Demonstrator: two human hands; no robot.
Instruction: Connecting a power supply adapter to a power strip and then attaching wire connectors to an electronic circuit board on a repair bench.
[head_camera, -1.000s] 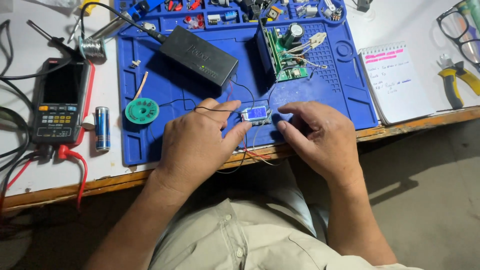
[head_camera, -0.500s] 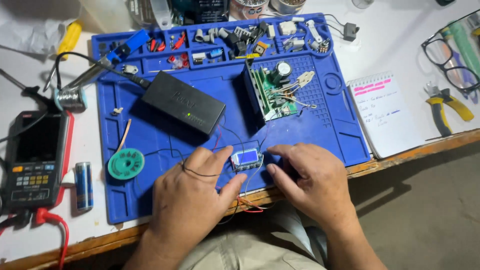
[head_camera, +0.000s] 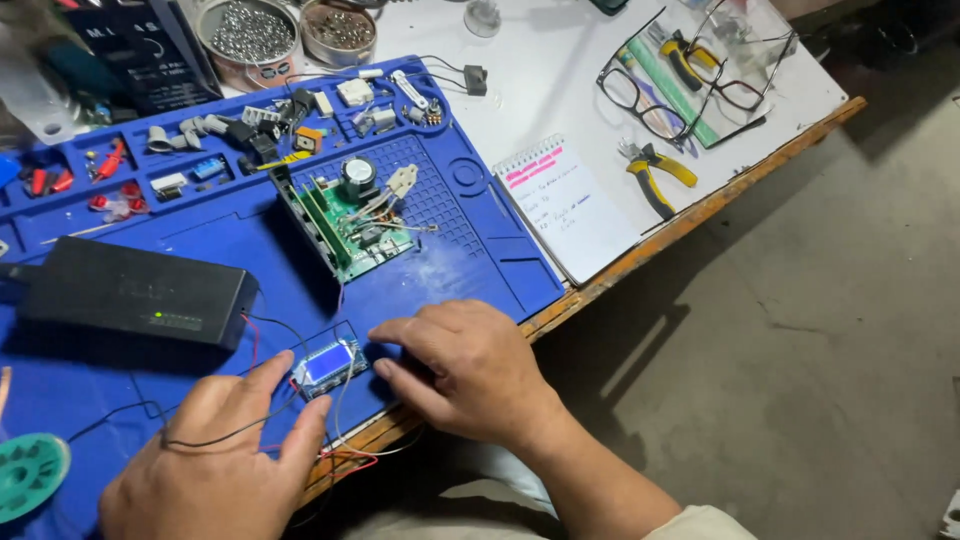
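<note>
Small module with lit blue display (head_camera: 328, 365): on the blue mat (head_camera: 470, 250), near the bench's (head_camera: 560, 90) front edge, between both hands. Left hand (head_camera: 215, 460): open, flat, fingertips touching the module's left side, thin wires (head_camera: 215, 435) across the fingers. Right hand (head_camera: 465, 370): open, loosely curled, fingertips just beside the module's right end. Behind: black oblong box (head_camera: 135, 295); green circuit board (head_camera: 350, 225). Right edge: white notepad with pink band (head_camera: 560, 205); yellow-handled pliers (head_camera: 655, 175).

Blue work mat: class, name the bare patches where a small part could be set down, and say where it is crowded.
One bare patch on the blue work mat lies between the green circuit board and the right hand. Another is white table between the mat and the glasses. The mat's top compartments are crowded; wires clutter the space near the left hand.
</note>
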